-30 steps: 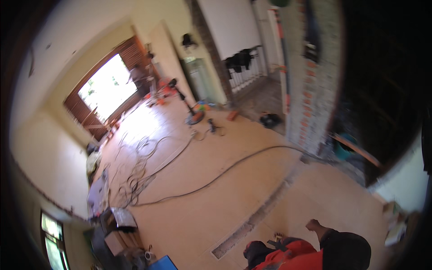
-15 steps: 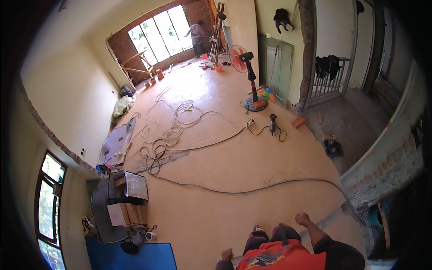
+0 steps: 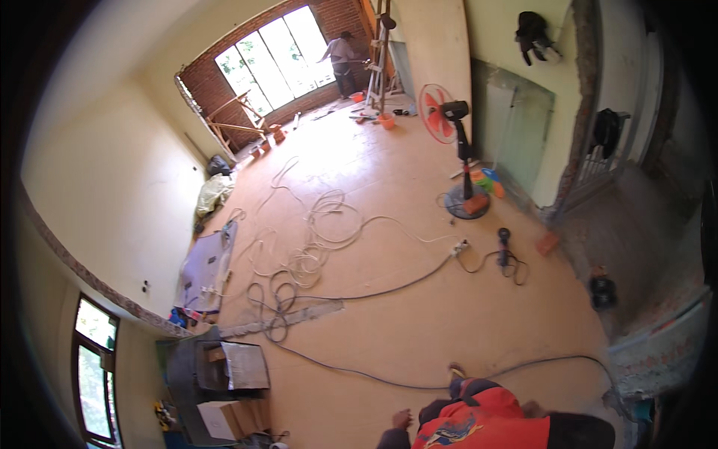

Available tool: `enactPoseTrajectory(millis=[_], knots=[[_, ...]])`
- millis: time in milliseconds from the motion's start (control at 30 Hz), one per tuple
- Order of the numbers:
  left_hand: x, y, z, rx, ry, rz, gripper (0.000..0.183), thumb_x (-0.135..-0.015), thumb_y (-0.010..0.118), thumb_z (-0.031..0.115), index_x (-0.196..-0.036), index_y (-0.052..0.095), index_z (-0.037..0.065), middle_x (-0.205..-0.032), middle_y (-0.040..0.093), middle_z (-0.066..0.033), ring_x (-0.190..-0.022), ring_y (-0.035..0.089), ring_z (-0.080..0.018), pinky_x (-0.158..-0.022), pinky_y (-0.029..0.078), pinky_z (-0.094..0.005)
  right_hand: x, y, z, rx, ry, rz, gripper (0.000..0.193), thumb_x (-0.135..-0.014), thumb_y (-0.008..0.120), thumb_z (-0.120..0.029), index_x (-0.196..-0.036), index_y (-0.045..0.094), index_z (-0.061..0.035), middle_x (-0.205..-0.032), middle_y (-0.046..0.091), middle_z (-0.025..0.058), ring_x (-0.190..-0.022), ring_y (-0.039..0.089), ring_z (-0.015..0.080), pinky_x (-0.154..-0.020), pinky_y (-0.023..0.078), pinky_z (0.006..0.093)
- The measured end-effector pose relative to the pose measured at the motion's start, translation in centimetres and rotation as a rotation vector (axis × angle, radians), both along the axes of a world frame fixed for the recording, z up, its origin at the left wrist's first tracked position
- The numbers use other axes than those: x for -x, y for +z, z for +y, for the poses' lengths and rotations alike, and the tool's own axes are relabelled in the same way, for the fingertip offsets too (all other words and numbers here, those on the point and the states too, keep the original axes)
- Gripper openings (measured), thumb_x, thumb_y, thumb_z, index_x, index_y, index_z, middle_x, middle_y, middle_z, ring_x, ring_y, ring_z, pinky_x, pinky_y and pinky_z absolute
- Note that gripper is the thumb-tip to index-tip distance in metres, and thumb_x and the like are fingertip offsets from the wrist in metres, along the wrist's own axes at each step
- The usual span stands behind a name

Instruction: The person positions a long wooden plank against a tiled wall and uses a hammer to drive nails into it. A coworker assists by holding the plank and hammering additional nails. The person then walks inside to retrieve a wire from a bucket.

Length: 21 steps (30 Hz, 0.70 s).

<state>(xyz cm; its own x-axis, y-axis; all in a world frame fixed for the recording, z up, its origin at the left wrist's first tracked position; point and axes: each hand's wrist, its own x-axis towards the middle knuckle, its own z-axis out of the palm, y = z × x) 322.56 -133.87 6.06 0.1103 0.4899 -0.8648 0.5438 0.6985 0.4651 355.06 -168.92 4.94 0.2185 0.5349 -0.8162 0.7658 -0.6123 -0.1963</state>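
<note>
My left hand (image 3: pixel 402 419) hangs low by my left side, its fingers curled in and nothing visible in them. Of my right hand (image 3: pixel 532 408) only a small part shows beside my red shirt (image 3: pixel 479 420), and its fingers are hidden. Neither hand touches anything that I can see. My foot (image 3: pixel 456 370) is in front of me on the tan floor (image 3: pixel 404 329), close to a dark cable (image 3: pixel 359 371) that runs across it.
Pale cable loops (image 3: pixel 329 224) lie ahead. A red-bladed standing fan (image 3: pixel 465 161), an angle grinder (image 3: pixel 504 243) and a socket block (image 3: pixel 459 248) are on the right. Open cartons (image 3: pixel 232 419) stand at left. Another person (image 3: pixel 342 63) is by the far window.
The view has shifted, with the fan and grinder now farther right and the cable closer to me. One foot has come forward. My right hand has swung back, mostly out of sight.
</note>
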Motion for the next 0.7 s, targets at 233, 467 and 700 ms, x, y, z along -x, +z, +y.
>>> enactPoseTrajectory(millis=[233,467,700], knots=[[-4.1,-1.0,6.9,0.103,0.117,0.068,0.032,-0.08,0.06,0.032,-0.103,0.062,0.009,-0.086,0.066,-0.0098,-0.073,0.063,-0.0246,-0.058,0.051,-0.0351,-23.8,8.0,38.8,-0.354,-0.389,-0.33,0.032,-0.085,0.049,-0.023,-0.1,0.062,0.001,-0.088,0.066,0.0204,-0.085,0.065,0.0305,-0.076,0.051,0.0388],[-8.8,-3.1,24.7,0.194,0.225,0.202,0.033,-0.083,0.057,0.034,-0.106,0.061,0.011,-0.089,0.065,-0.0083,-0.073,0.063,-0.0202,-0.058,0.05,-0.0322,-31.7,10.6,62.6,-0.89,-0.823,0.143,0.025,-0.086,0.053,-0.026,-0.079,0.059,-0.0039,-0.064,0.061,0.0032,-0.058,0.058,0.0143,-0.057,0.049,0.0313],[-20.7,0.3,51.7,-0.225,0.098,0.021,0.02,-0.085,0.057,0.022,-0.096,0.062,0.006,-0.078,0.06,-0.0033,-0.067,0.06,-0.0126,-0.055,0.049,-0.0272,-29.4,1.2,56.5,-0.084,-0.666,-0.065,0.034,-0.084,0.045,-0.039,-0.087,0.071,-0.0176,-0.084,0.068,0.0099,-0.075,0.066,0.0265,-0.072,0.052,0.0379]])
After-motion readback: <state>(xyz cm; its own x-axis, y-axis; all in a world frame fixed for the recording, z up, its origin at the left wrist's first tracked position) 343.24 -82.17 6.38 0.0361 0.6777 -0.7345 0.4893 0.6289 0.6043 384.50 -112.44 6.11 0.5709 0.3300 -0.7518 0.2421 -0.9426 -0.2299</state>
